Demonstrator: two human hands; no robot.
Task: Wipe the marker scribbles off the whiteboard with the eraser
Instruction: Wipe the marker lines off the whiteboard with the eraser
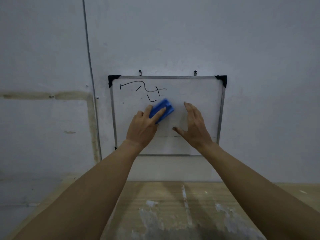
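A small whiteboard (204, 94) with a metal frame and black corner caps hangs on the wall ahead. Black marker scribbles (143, 90) cover its upper left part. My left hand (144, 126) presses a blue eraser (165, 108) against the board, just below the scribbles. My right hand (194, 125) lies flat on the board's middle right, fingers spread, holding nothing. The right half of the board looks free of marks apart from faint smudges.
The board hangs from two hooks (140, 72) on a pale wall. A thin vertical pipe (90, 66) runs down the wall to the left. A paint-stained wooden tabletop (173, 205) stands below the board.
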